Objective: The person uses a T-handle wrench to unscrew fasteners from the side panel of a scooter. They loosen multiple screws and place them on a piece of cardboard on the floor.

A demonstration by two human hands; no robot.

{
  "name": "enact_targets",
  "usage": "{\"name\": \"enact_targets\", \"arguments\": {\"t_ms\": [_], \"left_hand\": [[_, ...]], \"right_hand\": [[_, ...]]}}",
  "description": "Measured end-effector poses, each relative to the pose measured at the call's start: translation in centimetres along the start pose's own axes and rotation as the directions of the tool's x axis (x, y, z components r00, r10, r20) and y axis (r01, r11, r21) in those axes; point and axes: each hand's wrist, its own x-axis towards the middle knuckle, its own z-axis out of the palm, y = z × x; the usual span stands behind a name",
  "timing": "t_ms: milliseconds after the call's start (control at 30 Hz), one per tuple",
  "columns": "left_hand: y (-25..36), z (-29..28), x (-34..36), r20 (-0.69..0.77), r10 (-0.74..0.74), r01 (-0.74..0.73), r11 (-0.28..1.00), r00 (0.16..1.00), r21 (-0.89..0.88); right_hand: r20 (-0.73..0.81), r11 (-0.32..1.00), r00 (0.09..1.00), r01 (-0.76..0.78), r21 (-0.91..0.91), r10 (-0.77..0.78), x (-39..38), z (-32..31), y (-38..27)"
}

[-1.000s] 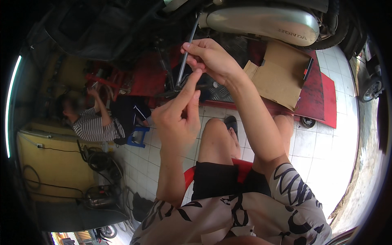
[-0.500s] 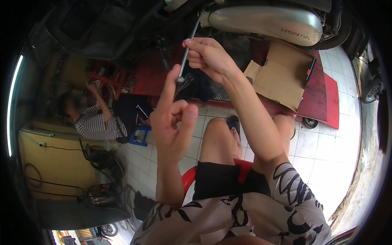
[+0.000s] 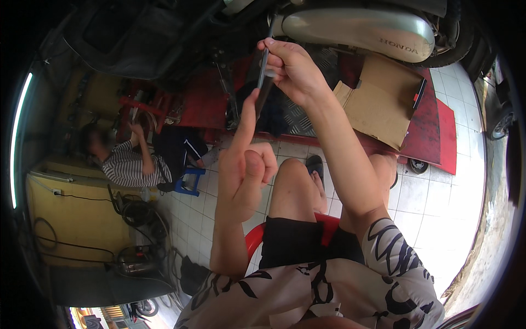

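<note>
A thin grey metal rod slants down from the underside of the motorbike, below its silver side cover. My right hand pinches the rod between thumb and fingertips near its upper part. Just below, my left hand points its index finger up, the tip at the rod's lower end; contact is hard to judge. The thumb and other fingers of that hand are bent, with nothing in them. A blurred streak beside the rod's lower end hides its shape. Where the rod's upper end meets the bike is too dark to tell.
An opened cardboard box lies on the red lift platform at right. A person in a striped shirt sits at left by a blue stool. Below them stands a machine with black hoses.
Both my hands have moved up and slightly right along with the rod. Its knobbed lower end, sharp before, is now smeared. My left thumb has folded in closer to the curled fingers.
</note>
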Motion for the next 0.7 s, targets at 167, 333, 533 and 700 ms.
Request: {"name": "enact_targets", "arguments": {"t_ms": [167,333,533,700], "left_hand": [[-1.7,1.6,-0.4,0.253,-0.164,0.135,0.983,0.954,0.127],[-2.3,0.3,-1.0,0.032,-0.490,0.466,0.805,0.871,-0.366],[-1.8,-0.5,0.0,-0.010,-0.513,0.348,0.596,0.858,-0.724],[-2.7,1.5,0.8,0.146,-0.300,0.156,0.010,0.943,-0.988]], "right_hand": [[0.011,1.000,1.000,-0.008,0.005,0.008,0.2,-0.4,0.1],[-0.012,0.999,1.000,-0.016,-0.035,0.016,0.4,-0.7,0.6],[-0.035,0.999,0.999,-0.033,-0.026,0.032,0.7,0.5,1.8],[-0.003,1.000,1.000,-0.022,0.011,0.022,0.8,-0.2,1.7]]}}
